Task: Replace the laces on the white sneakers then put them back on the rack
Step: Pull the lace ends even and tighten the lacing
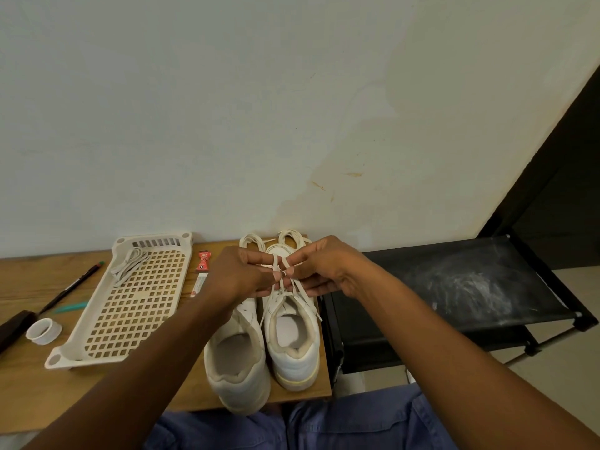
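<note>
Both hands pinch lace [293, 289] ends over right sneaker [292, 323], left hand [242, 276] and right hand [319, 267] equally close; shoe's long axis runs near-far on table [29, 378], rack [470, 287] right.

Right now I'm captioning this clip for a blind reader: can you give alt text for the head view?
Both hands, the left hand and right hand, pinch a white lace over the right-hand white sneaker, which stands beside the other sneaker on a wooden table. A perforated plastic tray holding a lace bundle lies left; a black rack stands right.
</note>
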Motion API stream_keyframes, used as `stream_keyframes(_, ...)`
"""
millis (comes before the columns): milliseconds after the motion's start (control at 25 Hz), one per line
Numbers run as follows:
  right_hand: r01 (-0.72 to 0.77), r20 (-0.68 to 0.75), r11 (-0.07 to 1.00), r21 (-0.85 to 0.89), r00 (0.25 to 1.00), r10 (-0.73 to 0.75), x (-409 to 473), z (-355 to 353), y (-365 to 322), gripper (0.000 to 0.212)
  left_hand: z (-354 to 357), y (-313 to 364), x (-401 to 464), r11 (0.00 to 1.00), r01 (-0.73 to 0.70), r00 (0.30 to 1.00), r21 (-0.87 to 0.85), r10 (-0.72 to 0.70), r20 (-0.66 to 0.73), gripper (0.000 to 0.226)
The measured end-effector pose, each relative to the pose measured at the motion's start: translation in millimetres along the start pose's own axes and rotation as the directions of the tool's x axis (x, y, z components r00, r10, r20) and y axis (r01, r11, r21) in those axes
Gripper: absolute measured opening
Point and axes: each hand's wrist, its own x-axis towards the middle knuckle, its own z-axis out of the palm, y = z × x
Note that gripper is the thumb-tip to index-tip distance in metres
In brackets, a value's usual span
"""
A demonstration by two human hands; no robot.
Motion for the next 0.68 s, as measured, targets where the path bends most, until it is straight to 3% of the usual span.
stream_keyframes(680,0.057,-0.002,0.998,-0.009,0.998,-0.057,0.9,3.3,4.0,0.039,2.7,3.6,-2.7,1.0,-0.006,0.999,0.014,0.006,0.036,0.037)
